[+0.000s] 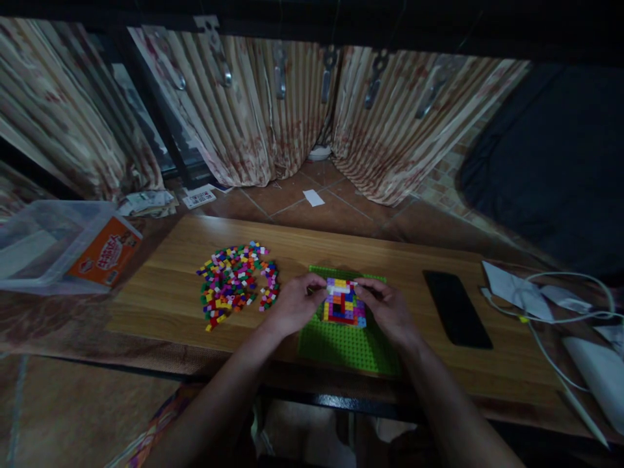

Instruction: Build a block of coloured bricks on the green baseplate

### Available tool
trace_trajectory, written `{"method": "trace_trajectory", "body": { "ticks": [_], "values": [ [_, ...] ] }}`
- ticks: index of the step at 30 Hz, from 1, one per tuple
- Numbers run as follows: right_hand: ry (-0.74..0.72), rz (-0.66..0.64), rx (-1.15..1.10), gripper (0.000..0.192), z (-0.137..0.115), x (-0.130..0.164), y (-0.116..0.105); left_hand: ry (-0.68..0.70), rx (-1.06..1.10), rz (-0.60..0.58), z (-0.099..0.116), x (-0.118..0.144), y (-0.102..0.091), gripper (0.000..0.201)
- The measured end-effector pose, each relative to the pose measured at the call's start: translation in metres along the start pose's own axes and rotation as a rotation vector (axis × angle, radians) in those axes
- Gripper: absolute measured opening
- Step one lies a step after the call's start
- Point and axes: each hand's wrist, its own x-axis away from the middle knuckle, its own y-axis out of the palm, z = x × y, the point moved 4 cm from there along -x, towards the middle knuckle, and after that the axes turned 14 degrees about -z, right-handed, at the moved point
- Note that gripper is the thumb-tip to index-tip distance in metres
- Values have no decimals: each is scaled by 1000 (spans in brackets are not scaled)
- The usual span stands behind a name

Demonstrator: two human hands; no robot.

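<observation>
Here I see two hands on one green baseplate, which lies on the wooden board. The left hand and the right hand meet at the top of one small brick build standing on the baseplate; their fingertips pinch its upper row, fingers close together. One pile of loose bricks lies left. One black phone lies right.

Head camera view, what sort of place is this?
Probably a room at home: a low wooden table on a tiled floor, pleated curtains behind. Both hands work at coloured bricks on a green baseplate.
</observation>
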Motion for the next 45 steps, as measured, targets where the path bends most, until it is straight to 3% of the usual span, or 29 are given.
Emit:
{"method": "trace_trajectory", "body": {
  "ticks": [7, 10, 14, 17, 21, 25, 33, 40, 45],
  "values": [
    [-28, 2, -70, 40, 10, -1, 4, 2, -15, -4, 1, 0, 0, 15],
    [-10, -14, -148, 42, 10, -1, 6, 10, -30, 12, 4, 2, -8, 15],
    [22, -21, -213, 45, 6, 2, 1, 6, -125, 79, 3, 7, -36, 17],
    [37, 46, -209, 48, 2, 8, -10, -46, -242, 150, -3, 13, -63, 19],
    [61, 171, -134, 45, -1, 12, -23, -167, -428, 157, -11, 21, -92, 22],
    [60, 182, -81, 47, -3, 10, -24, -323, -600, 179, -15, 30, -108, 21],
    [58, 150, -5, 49, -5, 8, -20, -438, -760, 185, -21, 27, -97, 37],
    [79, 118, 29, 48, -6, 9, -17, -314, -846, 115, -20, 15, -83, 44],
    [82, 120, 3, 47, -7, 10, -15, -300, -802, 91, -24, 17, -85, 36]
  ]
}}
